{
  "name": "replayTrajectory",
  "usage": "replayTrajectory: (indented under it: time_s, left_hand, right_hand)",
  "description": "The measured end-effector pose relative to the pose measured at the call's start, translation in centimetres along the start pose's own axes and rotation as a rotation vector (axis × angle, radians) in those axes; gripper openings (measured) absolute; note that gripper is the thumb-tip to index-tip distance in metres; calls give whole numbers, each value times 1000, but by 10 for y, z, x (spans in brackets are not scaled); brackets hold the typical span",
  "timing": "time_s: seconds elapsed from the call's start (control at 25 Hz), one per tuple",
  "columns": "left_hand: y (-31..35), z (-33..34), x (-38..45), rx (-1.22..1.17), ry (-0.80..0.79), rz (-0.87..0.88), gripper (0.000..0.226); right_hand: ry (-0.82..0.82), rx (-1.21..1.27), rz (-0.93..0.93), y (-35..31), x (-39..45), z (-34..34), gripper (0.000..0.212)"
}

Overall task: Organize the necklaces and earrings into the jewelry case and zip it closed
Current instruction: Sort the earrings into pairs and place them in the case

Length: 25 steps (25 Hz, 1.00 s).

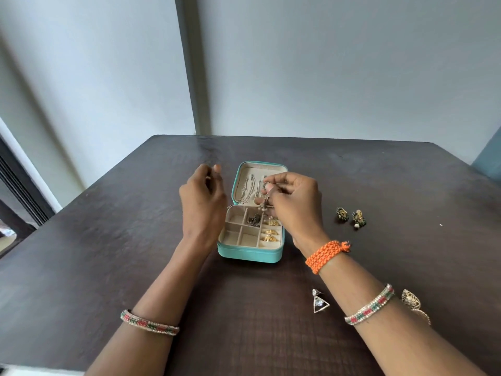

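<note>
Earring going into the open teal zip-round jewelry case (250, 252)

The right hand (294, 202) pinches a small dangling silver earring (264, 206) directly above the case's rear compartments, by the hinge; the left hand (203, 202) hovers beside, loosely curled, holding nothing.

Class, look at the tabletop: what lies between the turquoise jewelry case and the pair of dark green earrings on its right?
In the head view, the right hand and wrist cross above it; the table between jewelry case and green earrings looks bare.

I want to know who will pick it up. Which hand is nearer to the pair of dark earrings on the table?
Right. The right hand is just left of the dark earrings, over the jewelry case; the left hand is beyond the case.
</note>
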State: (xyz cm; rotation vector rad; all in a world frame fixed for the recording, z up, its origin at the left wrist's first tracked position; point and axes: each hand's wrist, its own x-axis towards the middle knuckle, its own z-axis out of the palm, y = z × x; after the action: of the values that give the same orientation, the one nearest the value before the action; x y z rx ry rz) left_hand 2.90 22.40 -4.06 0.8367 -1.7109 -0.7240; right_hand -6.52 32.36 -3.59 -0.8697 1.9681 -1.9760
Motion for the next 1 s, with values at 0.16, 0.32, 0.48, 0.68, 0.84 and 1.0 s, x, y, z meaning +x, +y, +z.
replayTrajectory:
  time_s: [0.16, 0.32, 0.48, 0.68, 0.84, 1.0]
  left_hand:
    - [-8, 1, -1, 359, -106, -152, 38]
    - [-12, 4, -2, 559, -352, -166, 45]
    - [-15, 5, 0, 460, -388, -72, 41]
    - [-22, 6, 5, 393, -431, -37, 30]
    - [-25, 8, 5, 406, -434, -46, 23]
    - [-23, 6, 5, 374, -434, -15, 21]
  right_hand:
    - [-46, 142, 32, -8, -4, 3, 19]
    - [-100, 218, 127, -9, -5, 1, 15]
    - [-170, 135, 186, -8, -6, 2, 13]
    - [-215, 161, 262, -13, -6, 1, 13]
    - [-211, 162, 323, -11, -4, -1, 13]
    - [-268, 113, 268, -12, -6, -2, 13]
